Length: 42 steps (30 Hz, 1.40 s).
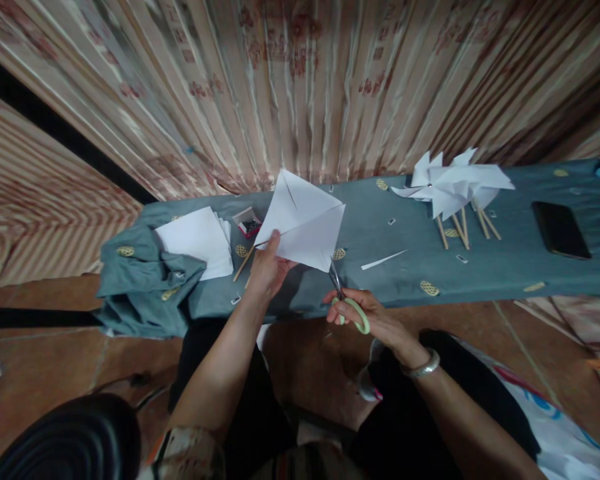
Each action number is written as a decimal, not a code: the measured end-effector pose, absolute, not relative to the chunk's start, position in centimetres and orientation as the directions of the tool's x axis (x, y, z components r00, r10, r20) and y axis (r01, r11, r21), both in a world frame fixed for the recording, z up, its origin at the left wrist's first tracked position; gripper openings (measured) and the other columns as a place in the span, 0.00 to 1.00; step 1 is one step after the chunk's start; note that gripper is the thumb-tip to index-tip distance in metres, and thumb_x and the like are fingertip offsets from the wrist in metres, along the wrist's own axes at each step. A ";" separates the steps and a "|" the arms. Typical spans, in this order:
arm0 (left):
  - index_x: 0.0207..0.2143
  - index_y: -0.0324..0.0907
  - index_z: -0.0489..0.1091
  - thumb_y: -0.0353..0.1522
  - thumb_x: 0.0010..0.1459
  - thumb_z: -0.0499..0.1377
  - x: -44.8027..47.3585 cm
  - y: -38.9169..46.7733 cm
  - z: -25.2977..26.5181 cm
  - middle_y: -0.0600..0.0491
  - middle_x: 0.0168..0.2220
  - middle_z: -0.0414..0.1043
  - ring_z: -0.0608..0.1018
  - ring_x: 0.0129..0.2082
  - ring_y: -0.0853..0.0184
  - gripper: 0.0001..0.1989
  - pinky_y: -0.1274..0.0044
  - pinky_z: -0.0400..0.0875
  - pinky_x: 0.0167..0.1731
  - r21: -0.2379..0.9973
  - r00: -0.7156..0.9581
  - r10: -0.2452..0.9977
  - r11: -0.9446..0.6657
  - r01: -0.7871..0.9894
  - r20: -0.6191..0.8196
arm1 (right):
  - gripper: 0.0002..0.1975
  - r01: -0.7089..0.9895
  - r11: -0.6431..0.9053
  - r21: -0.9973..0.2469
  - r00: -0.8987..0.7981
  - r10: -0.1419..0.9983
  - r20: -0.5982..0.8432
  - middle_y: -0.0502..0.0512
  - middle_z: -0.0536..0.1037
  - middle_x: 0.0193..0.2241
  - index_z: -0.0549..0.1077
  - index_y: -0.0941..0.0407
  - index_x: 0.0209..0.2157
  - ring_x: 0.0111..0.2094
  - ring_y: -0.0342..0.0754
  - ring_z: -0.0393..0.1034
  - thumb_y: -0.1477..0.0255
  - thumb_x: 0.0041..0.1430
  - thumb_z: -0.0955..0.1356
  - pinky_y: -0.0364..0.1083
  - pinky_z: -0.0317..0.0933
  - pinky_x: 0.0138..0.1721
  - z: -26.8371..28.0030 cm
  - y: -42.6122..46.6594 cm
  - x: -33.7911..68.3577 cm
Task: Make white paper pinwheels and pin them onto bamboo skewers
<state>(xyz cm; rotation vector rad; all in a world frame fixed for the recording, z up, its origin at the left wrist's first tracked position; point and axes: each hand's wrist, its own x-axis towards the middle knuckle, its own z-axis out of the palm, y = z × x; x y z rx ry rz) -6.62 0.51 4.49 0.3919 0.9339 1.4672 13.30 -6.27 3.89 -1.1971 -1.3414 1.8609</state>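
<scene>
My left hand (270, 268) grips a white square sheet of paper (307, 217) by its left corner, thumb on top. Creases run across the sheet, and a slit shows near its upper corner. In my right hand (360, 310) is a pair of scissors (356, 316) with light green handles. Their blades meet the paper's lower corner. Beside my left hand lie wooden sticks (243, 263), partly hidden by it and the sheet. A small open box (247, 221) with dark contents sits just behind them.
A stack of white paper (195, 240) lies at the left of the green cloth-covered table (300, 303). Paper pinwheels (455, 187) on sticks are piled at the right, near a black phone (561, 230). A paper strip (384, 260) lies between. Curtains (300, 87) hang behind.
</scene>
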 end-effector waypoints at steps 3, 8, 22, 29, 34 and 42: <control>0.40 0.39 0.71 0.36 0.53 0.66 -6.6 0.4 4.6 0.50 0.36 0.80 0.81 0.43 0.61 0.15 0.68 0.74 0.49 0.737 -0.132 0.949 0.131 -0.663 -0.287 | 0.22 0.086 -0.348 -0.933 -0.457 0.819 -0.348 0.53 0.77 0.25 0.76 0.58 0.36 0.27 0.43 0.69 0.53 0.51 0.71 0.43 0.65 0.30 4.2 -6.2 13.2; 0.39 0.39 0.71 0.36 0.54 0.66 -6.3 0.2 4.5 0.49 0.37 0.80 0.81 0.42 0.59 0.13 0.67 0.74 0.49 0.732 -0.138 0.945 0.131 -0.668 -0.296 | 0.23 0.115 -0.351 -0.929 -0.465 0.808 -0.362 0.52 0.77 0.24 0.76 0.57 0.34 0.25 0.43 0.68 0.51 0.51 0.71 0.42 0.62 0.27 4.5 -6.1 13.1; 0.46 0.43 0.71 0.34 0.54 0.65 -5.9 0.2 4.3 0.49 0.44 0.79 0.78 0.50 0.57 0.16 0.68 0.75 0.48 0.741 -0.134 0.943 0.146 -0.655 -0.305 | 0.22 0.079 -0.354 -0.932 -0.452 0.820 -0.350 0.50 0.76 0.22 0.77 0.57 0.35 0.24 0.43 0.69 0.52 0.50 0.72 0.43 0.64 0.28 4.7 -6.1 13.0; 0.45 0.43 0.70 0.35 0.54 0.65 -6.1 0.2 4.4 0.48 0.43 0.79 0.79 0.48 0.58 0.16 0.67 0.75 0.48 0.753 -0.136 0.942 0.154 -0.640 -0.308 | 0.20 0.054 -0.360 -0.931 -0.469 0.814 -0.342 0.50 0.76 0.21 0.77 0.58 0.35 0.23 0.42 0.68 0.55 0.50 0.73 0.42 0.63 0.26 4.5 -6.2 13.1; 0.43 0.39 0.70 0.35 0.54 0.65 -6.3 0.2 4.3 0.49 0.37 0.79 0.80 0.45 0.59 0.15 0.67 0.75 0.48 0.755 -0.140 0.944 0.143 -0.640 -0.298 | 0.19 0.049 -0.345 -0.937 -0.459 0.826 -0.328 0.50 0.75 0.21 0.77 0.58 0.33 0.22 0.41 0.67 0.55 0.50 0.73 0.41 0.61 0.24 4.1 -6.2 13.0; 0.43 0.39 0.70 0.35 0.54 0.65 -6.4 0.1 4.5 0.49 0.38 0.79 0.81 0.43 0.60 0.15 0.67 0.75 0.47 0.748 -0.132 0.950 0.133 -0.650 -0.284 | 0.20 0.027 -0.417 -0.908 -0.421 0.820 -0.389 0.48 0.74 0.18 0.77 0.58 0.30 0.19 0.40 0.65 0.55 0.43 0.76 0.40 0.58 0.21 4.1 -6.2 12.7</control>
